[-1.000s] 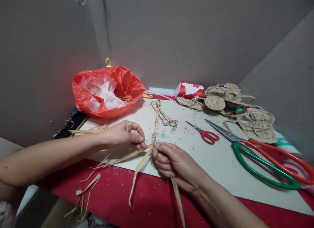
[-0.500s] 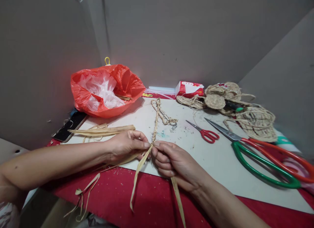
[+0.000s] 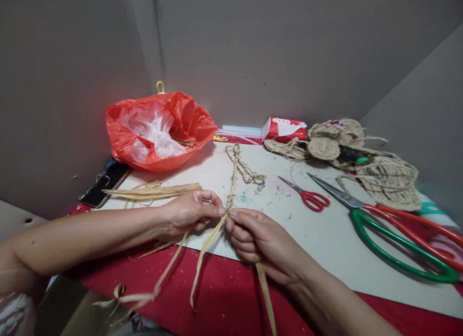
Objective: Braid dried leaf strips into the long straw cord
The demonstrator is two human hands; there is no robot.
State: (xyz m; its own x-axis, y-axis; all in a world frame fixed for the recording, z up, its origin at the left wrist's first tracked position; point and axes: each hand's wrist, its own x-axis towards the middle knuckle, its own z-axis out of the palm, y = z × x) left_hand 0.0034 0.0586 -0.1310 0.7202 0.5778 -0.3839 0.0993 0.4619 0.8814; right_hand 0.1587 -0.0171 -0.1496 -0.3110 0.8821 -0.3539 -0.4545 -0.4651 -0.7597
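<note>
two bare hands meet at the near end of a thin braid (image 3: 233, 184) of dried plant strips, which lies stretched away from the worker over a white board (image 3: 285, 235), its far end doubled back in a loose loop. the left hand (image 3: 195, 211) has thumb and forefinger pinched closed on the working end; the right hand (image 3: 255, 239) pinches the same spot from the other side, its remaining fingers curled in, and the thumbs almost meet. a pale strip (image 3: 206, 247) hangs from between them over a red cloth (image 3: 220, 292), while another drops below the right palm and a third trails from beneath the left hand (whether those fingers grip it, one cannot tell). beyond the left wrist, loose dried leaves (image 3: 155, 193) lie near a phone (image 3: 97, 194) and a red plastic bag (image 3: 159, 163) with white plastic inside. to the right rest small red-handled scissors (image 3: 314, 201) and large shears (image 3: 401, 271) with green and red handles, below coiled woven pieces (image 3: 324, 148) and a red tissue pack (image 3: 284, 131).
</note>
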